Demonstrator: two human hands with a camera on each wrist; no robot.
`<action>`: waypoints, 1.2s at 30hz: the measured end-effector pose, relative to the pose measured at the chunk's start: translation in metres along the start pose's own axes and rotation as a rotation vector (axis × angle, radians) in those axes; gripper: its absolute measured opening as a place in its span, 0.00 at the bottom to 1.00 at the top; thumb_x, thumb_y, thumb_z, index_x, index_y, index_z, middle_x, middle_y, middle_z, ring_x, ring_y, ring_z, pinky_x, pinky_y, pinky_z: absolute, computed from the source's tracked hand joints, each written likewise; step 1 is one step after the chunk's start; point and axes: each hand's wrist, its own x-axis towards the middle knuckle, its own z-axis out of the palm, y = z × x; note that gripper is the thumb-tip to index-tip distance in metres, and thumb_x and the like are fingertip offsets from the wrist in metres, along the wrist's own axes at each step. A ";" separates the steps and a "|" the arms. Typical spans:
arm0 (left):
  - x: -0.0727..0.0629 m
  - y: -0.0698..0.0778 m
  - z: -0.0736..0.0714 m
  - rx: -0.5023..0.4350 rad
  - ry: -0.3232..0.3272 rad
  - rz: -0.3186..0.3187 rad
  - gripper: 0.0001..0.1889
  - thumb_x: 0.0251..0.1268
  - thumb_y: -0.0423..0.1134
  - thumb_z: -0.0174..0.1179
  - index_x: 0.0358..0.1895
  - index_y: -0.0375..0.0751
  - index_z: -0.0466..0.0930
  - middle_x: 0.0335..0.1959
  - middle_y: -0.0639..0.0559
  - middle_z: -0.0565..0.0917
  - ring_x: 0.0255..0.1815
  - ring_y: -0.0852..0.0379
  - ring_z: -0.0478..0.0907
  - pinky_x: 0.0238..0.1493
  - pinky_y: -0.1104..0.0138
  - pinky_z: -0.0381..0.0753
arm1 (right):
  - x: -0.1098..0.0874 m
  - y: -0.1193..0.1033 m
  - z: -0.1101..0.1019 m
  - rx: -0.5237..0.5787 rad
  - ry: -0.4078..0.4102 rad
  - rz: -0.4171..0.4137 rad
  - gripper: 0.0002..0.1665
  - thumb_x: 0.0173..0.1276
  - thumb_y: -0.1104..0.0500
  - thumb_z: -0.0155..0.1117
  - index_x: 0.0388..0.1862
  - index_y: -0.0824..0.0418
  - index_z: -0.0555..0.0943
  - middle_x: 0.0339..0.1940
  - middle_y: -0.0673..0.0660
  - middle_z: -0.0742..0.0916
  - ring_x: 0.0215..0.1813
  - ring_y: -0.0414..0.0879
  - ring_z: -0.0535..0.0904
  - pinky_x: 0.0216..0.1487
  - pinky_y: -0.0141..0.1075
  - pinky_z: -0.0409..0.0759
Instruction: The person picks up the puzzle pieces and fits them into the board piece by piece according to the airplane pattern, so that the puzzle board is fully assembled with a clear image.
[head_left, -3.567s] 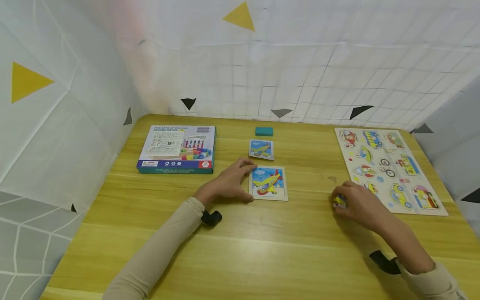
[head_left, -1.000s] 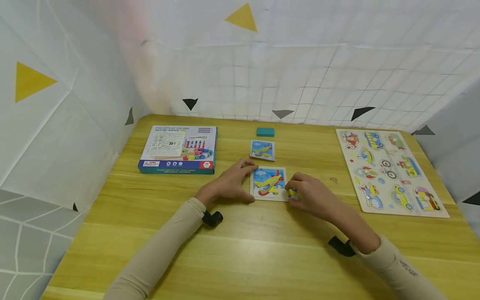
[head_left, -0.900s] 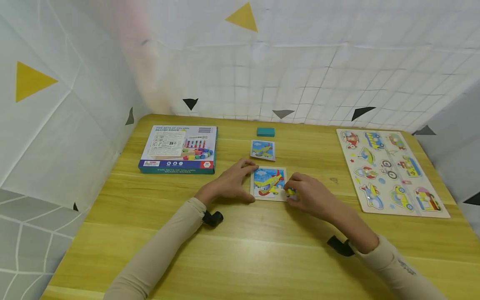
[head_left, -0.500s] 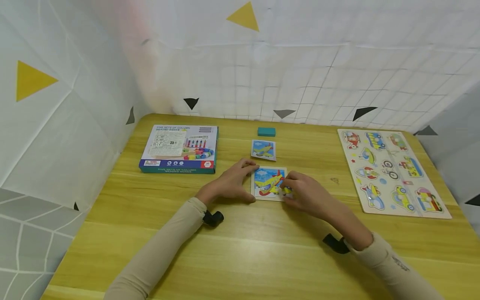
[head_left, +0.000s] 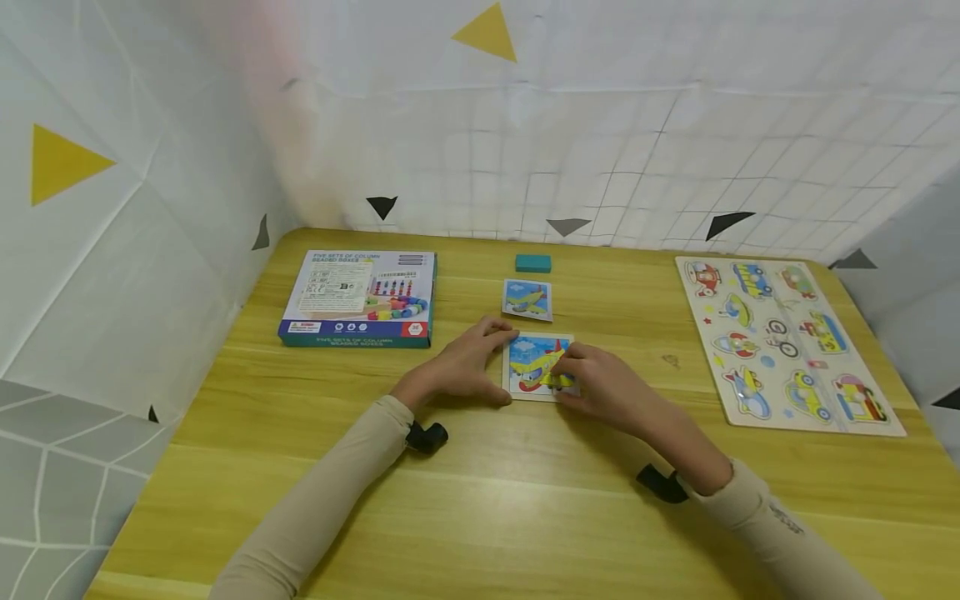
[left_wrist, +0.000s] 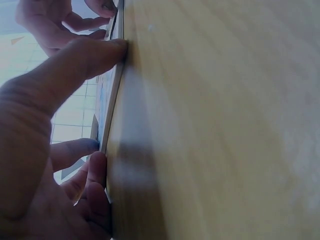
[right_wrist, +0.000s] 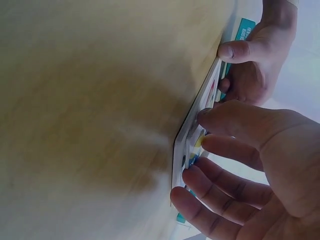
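A small square jigsaw puzzle (head_left: 527, 346) of a yellow and red airplane lies in its pale frame mid-table. My left hand (head_left: 467, 362) holds the frame along its left side, thumb at the near corner and fingers at the far one; the left wrist view shows the thumb (left_wrist: 92, 57) against its edge. My right hand (head_left: 603, 385) pinches a puzzle piece (head_left: 558, 381) over the lower right of the picture, the piece partly hidden by the fingers. In the right wrist view, the right thumb (right_wrist: 235, 120) and fingertips are low over the puzzle.
A card (head_left: 527, 300) with the same airplane picture lies just beyond the puzzle, and a teal block (head_left: 533, 263) behind it. To the left is a beaded-toy box (head_left: 356, 300); to the right, a wooden vehicle peg board (head_left: 765, 362). White cloth walls border the wooden table (head_left: 495, 508).
My right hand has come leftward from beside the peg board with the piece, reaching the puzzle's right edge and then moving in over its lower right. The left hand has stayed put.
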 end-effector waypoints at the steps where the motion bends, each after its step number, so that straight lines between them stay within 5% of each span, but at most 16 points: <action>1: 0.000 0.000 0.000 -0.002 0.001 0.001 0.54 0.47 0.53 0.78 0.78 0.45 0.59 0.73 0.53 0.58 0.71 0.55 0.59 0.70 0.59 0.63 | 0.001 0.000 0.000 -0.001 -0.004 0.001 0.16 0.56 0.59 0.79 0.42 0.64 0.87 0.41 0.55 0.83 0.41 0.47 0.79 0.44 0.42 0.81; 36: 0.000 0.000 -0.001 0.000 -0.004 -0.013 0.54 0.48 0.54 0.77 0.79 0.47 0.58 0.74 0.53 0.57 0.72 0.55 0.58 0.70 0.59 0.63 | 0.006 0.000 -0.004 -0.003 -0.054 -0.012 0.10 0.56 0.64 0.79 0.38 0.62 0.90 0.38 0.54 0.85 0.40 0.48 0.81 0.42 0.42 0.82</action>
